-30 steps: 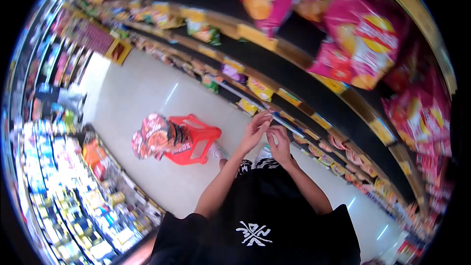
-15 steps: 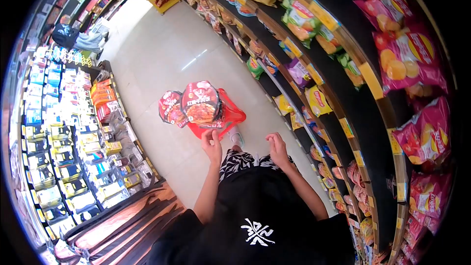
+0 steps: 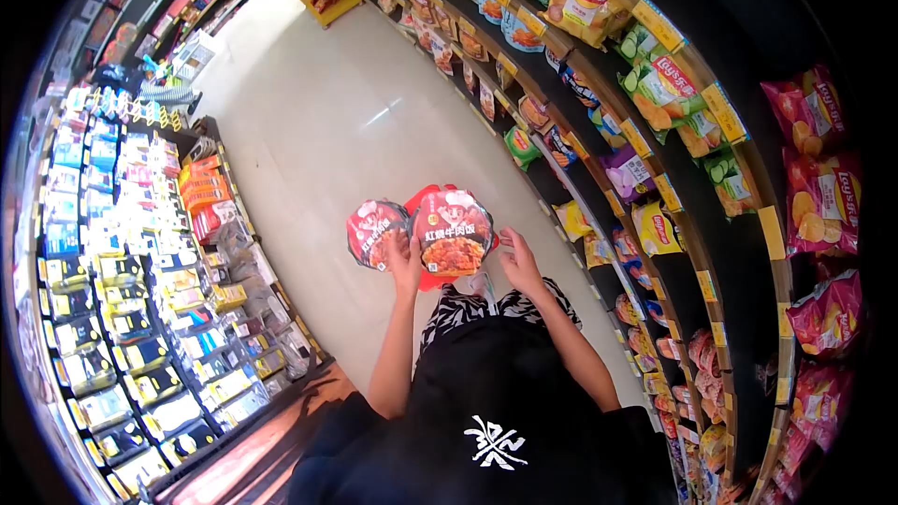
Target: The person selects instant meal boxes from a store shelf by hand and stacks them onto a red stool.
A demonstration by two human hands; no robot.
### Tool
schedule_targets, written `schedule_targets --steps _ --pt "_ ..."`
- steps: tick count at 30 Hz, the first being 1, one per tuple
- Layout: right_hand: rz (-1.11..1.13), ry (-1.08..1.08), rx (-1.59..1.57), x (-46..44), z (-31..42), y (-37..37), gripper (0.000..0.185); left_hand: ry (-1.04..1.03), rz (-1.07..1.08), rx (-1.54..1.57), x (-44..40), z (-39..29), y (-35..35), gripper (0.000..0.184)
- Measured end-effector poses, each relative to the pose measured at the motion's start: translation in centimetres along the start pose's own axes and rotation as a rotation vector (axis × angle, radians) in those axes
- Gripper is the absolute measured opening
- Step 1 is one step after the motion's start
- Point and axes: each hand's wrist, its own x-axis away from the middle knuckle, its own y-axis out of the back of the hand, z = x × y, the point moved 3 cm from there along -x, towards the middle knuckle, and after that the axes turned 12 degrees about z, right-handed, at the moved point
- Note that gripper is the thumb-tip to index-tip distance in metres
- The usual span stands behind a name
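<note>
On the red stool [image 3: 431, 281], the right-side meal pack [image 3: 454, 236] lay between the left hand [image 3: 404, 264] and right hand [image 3: 519, 264]. Whether the left hand, overlapping the left-side meal pack [image 3: 372, 226], gripped anything was unclear; the right hand was loosely curled, unfilled.

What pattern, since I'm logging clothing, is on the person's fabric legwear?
The fabric legwear has irregular black-and-white streaks, showing best in the head view.
</note>
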Motion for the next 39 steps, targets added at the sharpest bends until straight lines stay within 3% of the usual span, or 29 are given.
schedule_targets --steps 1,2,5,6,10,13,17,22,26,30,33,37,39 --pt "-0.007 -0.025 -0.05 -0.8 0.0 -0.3 0.043 0.05 0.059 0.121 -0.3 -0.8 -0.2 0.048" --pt "0.001 -0.037 -0.054 -1.5 0.0 -0.5 0.043 -0.014 0.059 0.082 -0.8 -1.0 -0.2 0.043" --pt "0.012 -0.082 -0.092 -3.0 -0.2 -0.9 0.044 0.113 0.179 0.121 -1.6 -0.2 0.0 0.04" --pt "0.006 -0.098 -0.122 -3.1 0.3 -1.1 0.043 0.057 0.136 0.104 -1.6 -0.8 -0.3 0.039" --pt "0.07 -0.171 -0.374 -4.0 0.2 -1.0 0.042 0.222 0.17 0.023 -1.1 -4.1 -0.5 0.053" --pt "0.125 -0.16 -0.308 -3.7 0.3 -0.5 0.041 0.15 0.126 0.176 -0.6 -5.8 -0.8 0.042" --pt "0.117 -0.067 -0.337 -2.3 1.7 0.8 0.043 0.125 0.127 0.205 0.0 -6.4 -0.8 0.042" --pt "0.181 0.079 -0.376 1.7 4.6 5.4 0.072 0.2 0.288 0.311 0.4 -7.9 -3.3 0.043" --pt "0.128 0.157 -0.501 5.9 3.5 8.3 0.093 0.103 0.358 0.488 2.0 -11.6 -8.4 0.03" --pt "-0.057 0.195 -0.428 11.0 2.8 12.3 0.097 0.252 0.558 0.454 4.5 -15.1 -13.7 0.019" --pt "-0.223 0.258 -0.642 15.9 3.9 16.0 0.095 0.305 0.727 0.612 7.1 -17.1 -18.5 0.021" --pt "-0.555 0.37 -1.087 22.4 2.6 18.7 0.097 0.288 1.045 0.473 11.6 -19.1 -25.0 0.025" --pt "-0.652 0.451 -1.012 25.3 2.3 20.3 0.093 0.267 1.194 0.513 14.0 -20.6 -27.7 0.031"
